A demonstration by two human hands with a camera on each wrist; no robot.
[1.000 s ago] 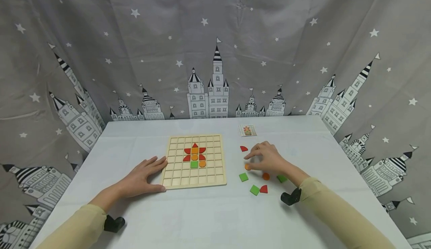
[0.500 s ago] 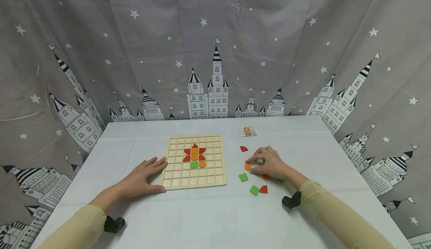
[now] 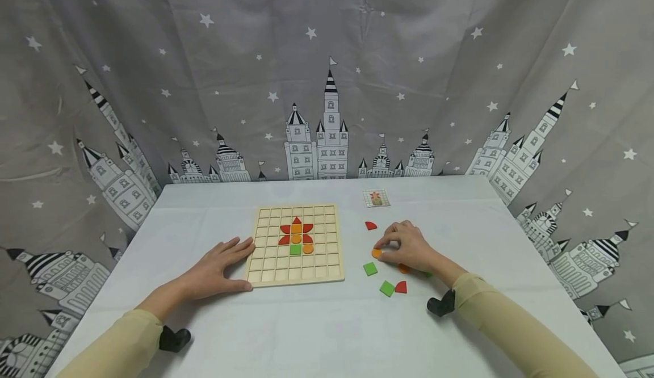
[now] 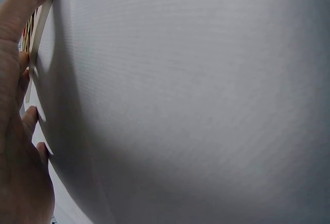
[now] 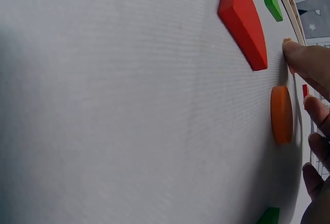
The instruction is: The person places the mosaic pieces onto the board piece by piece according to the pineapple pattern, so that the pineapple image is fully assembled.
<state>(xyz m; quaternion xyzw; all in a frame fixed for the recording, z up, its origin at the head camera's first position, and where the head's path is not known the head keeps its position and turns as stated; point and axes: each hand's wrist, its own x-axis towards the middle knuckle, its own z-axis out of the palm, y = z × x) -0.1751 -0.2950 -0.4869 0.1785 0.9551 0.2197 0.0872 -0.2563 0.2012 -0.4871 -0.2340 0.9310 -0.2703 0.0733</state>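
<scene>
Hands at work w/ a wooden grid board (image 3: 322,265), head view plus both wrist views. L hand (image 3: 217,269): fingers extended, thumb set apart, touching the board's left edge and near-left corner. R hand (image 3: 410,248): thumb and index finger pinch an orange disc (image 3: 376,253) to the right of the board, well apart from it; whether the disc is clear of the cloth can't be told. Pieces on the board, far to near: red triangle (image 3: 297,220); orange square (image 3: 296,229) w/ a red quarter-disc (image 3: 308,229) on its right and another on its left; central disc (image 3: 296,239), orange, likewise between two red quarter-discs; green square (image 3: 295,250) w/ a second orange disc (image 3: 307,249) just to its right. Loose pieces on the white table (image 3: 317,332): a red wedge (image 3: 370,226) beyond the R hand's fingertips; two green tiles (image 3: 370,268) nearer the person, one of them just beside a near red wedge (image 3: 401,287); a darker orange disc (image 5: 282,115) below the R hand; a green piece (image 5: 269,216) by the R wrist (mostly hidden in the head view, cut off in the R wrist view). Picture card (image 3: 376,198), w/ a printed grid and a small red-topped figure, near the far edge. Backdrop: grey curtain (image 3: 388,37), castles and stars.
</scene>
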